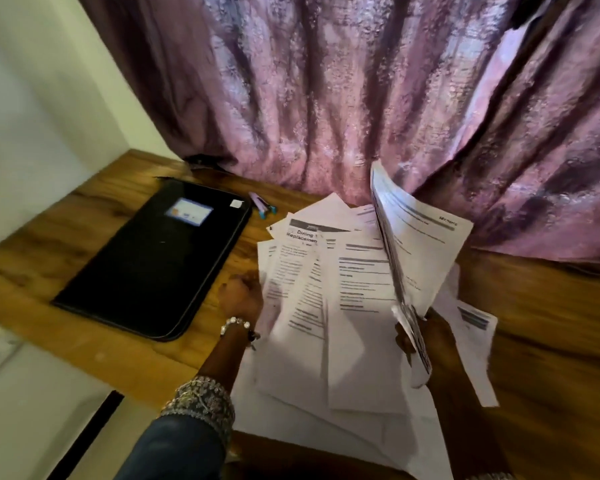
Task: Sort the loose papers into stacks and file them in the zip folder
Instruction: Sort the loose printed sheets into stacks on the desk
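A wooden desk (94,233) is seen from above, backed by a purple curtain (343,98). A black zip folder (160,261) lies closed and flat on the left part of the desk, with a pale label on its cover. Just beyond its far right corner a small purple and blue stapler (262,205) is seen, though it is blurred.

Loose papers (326,306) are spread in an untidy, overlapping fan on the middle of the desk, to the right of the folder and apart from it. The left hand (241,294) is laid at the left edge of this fan, fingers curled against the sheets; whether a sheet is actually gripped cannot be told. A beaded bracelet (235,324) is worn at that wrist, and an embroidered cuff (201,401) ends the sleeve.

A bundle of sheets (413,244) is held upright above the pile, pinched at its lower edge by the right hand (426,337), its top leaning toward the curtain. More sheets lie under and to the right of that hand.
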